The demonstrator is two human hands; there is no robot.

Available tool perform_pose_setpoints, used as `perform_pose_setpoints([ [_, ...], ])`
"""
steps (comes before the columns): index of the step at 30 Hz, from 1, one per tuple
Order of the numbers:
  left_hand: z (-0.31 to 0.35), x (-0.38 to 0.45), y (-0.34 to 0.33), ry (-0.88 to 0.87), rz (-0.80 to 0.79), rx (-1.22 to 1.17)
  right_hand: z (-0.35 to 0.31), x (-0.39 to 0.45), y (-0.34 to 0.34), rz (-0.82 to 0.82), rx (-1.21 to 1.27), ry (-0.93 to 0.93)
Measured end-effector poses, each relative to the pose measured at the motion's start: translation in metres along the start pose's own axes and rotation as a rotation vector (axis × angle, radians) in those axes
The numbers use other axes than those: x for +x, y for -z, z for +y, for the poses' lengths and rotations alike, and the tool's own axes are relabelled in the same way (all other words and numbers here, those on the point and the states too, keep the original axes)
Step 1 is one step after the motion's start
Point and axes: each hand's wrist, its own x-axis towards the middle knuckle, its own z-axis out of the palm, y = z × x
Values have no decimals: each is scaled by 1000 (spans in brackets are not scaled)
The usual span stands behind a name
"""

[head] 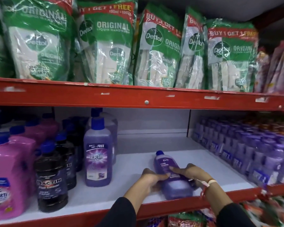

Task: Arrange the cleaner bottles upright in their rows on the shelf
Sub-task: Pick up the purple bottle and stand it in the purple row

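From the head view, I have a translucent purple plastic floor-cleaner bottle with a blue cap point(171, 174) lying on its back on the white shelf board point(134, 163), cap pointing to the rear wall. My left hand point(150, 179) wraps its left flank and my right hand point(192, 174) its right — both grips clamped on the body, I judge so I can tip it upright. It lies in the bare gap between the standing purple Bactin bottle with a blue nozzle cap point(97, 158) and the packed rows of small purple bottles point(246, 153) to the right, where I reckon it belongs.

The board is smooth, edged by a chipped red metal rail point(138, 99) — a shop aisle, green handwash pouches point(105, 46) above.
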Motion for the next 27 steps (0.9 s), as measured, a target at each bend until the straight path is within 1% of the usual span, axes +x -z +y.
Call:
perform_pose_setpoints([
  [3, 3, 4, 3, 16, 11, 70, 7, 5, -9, -17, 161, -32],
  [6, 7, 0, 8, 36, -12, 51, 5, 1, -13, -4, 226, 19],
  [8, 7, -9, 14, 8, -19, 22, -1, -8, -12, -11, 273, 86],
  [10, 3, -19, 20, -66, -19, 0, -6, -18, -12, -23, 329, 169],
  [13, -1, -44, 36, -263, 57, 10, -12, -33, -25, 2, 420, 289],
  [16, -4, -66, 63, -449, 102, 59, -21, -52, -48, 44, 484, 403],
  [18, -4, -81, 84, -543, 128, 90, -27, -63, -66, 30, 513, 485],
  [23, -6, -113, 135, -686, 268, 85, -54, -81, -119, -7, 575, 619],
  [27, -11, -127, 168, -722, 368, 208, -75, -85, -153, -8, 569, 693],
])
